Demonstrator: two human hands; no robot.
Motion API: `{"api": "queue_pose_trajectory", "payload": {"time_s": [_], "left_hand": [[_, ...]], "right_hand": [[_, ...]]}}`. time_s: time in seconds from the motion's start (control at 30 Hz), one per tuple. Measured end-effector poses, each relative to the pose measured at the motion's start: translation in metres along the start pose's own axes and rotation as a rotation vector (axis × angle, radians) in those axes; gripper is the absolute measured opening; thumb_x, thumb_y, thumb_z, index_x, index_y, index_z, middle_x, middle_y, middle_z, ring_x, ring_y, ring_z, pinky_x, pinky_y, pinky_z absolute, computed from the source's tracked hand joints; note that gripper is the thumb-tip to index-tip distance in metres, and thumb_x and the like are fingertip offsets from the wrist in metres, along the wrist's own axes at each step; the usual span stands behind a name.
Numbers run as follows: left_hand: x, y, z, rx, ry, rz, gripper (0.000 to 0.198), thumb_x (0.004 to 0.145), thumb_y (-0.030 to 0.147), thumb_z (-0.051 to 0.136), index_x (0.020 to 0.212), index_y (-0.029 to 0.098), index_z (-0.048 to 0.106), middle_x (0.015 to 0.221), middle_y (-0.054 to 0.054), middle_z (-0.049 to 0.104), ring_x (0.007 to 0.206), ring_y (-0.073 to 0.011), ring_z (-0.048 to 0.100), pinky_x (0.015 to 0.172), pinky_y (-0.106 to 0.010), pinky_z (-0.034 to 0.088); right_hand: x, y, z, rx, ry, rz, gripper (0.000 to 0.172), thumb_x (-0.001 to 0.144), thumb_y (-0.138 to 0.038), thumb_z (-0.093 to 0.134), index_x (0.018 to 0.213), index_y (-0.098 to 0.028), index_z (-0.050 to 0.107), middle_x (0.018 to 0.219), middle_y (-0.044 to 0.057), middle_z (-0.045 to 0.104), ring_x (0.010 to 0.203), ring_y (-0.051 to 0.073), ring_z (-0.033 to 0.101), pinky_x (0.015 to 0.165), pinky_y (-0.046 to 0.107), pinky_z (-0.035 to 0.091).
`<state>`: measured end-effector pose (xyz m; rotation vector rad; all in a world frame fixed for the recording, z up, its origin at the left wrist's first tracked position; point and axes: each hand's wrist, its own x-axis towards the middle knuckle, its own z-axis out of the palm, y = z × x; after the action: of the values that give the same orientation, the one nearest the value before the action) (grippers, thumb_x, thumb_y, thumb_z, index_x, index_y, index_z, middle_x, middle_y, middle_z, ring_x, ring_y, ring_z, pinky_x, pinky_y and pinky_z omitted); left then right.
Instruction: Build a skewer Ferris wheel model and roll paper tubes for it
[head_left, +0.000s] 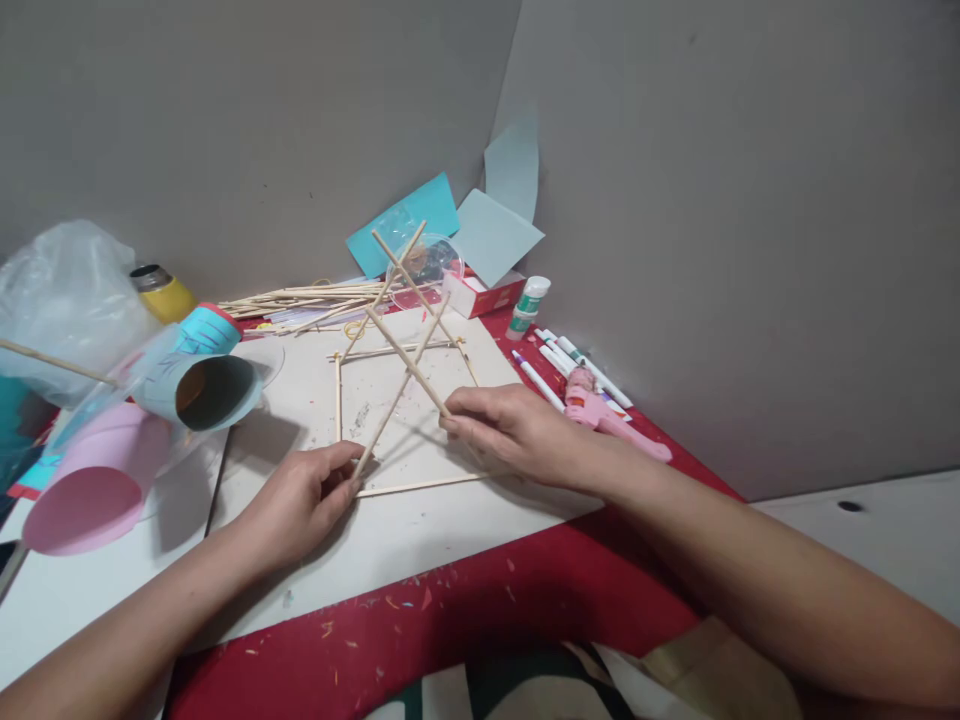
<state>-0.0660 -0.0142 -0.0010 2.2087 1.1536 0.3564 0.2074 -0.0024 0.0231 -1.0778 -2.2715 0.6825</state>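
Observation:
A frame of thin wooden sticks [409, 365] stands on a white board [420, 520]: a square base with several slanted sticks rising and crossing above it. My left hand [300, 500] pinches the lower end of one slanted stick at the base's near left corner. My right hand [510, 430] pinches the lower end of another slanted stick at the near right side. Both hands rest on the board.
A pile of loose sticks [300, 298] lies at the back. Pink [97, 480] and blue paper cones [202, 385] sit left, beside a plastic bag [67, 290]. A glue bottle [529, 305], markers [570, 360] and a pink glue gun [607, 415] lie right, on red cloth [450, 610].

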Motion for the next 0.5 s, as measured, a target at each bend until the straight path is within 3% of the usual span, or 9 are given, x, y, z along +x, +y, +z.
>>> {"api": "queue_pose_trajectory", "payload": {"time_s": [0.2,0.5], "left_hand": [[0.000,0.004,-0.001,0.031,-0.014,-0.040,0.019,0.090,0.025,0.046,0.094,0.017,0.062,0.075,-0.001,0.062,0.068,-0.0144,0.052,0.063,-0.024,0.040],[0.001,0.011,-0.002,0.048,-0.013,-0.086,0.024,0.090,0.034,0.048,0.094,0.017,0.066,0.075,-0.002,0.066,0.068,-0.0156,0.056,0.064,-0.024,0.044]], "right_hand": [[-0.009,0.006,-0.006,-0.013,-0.069,0.048,0.024,0.096,-0.027,0.041,0.074,-0.019,0.049,0.065,-0.003,0.046,0.059,0.011,0.044,0.059,0.023,0.033],[-0.014,0.009,-0.020,-0.011,-0.164,0.043,0.024,0.096,-0.028,0.041,0.074,-0.020,0.047,0.065,-0.003,0.043,0.059,0.012,0.041,0.058,0.024,0.030]]}}
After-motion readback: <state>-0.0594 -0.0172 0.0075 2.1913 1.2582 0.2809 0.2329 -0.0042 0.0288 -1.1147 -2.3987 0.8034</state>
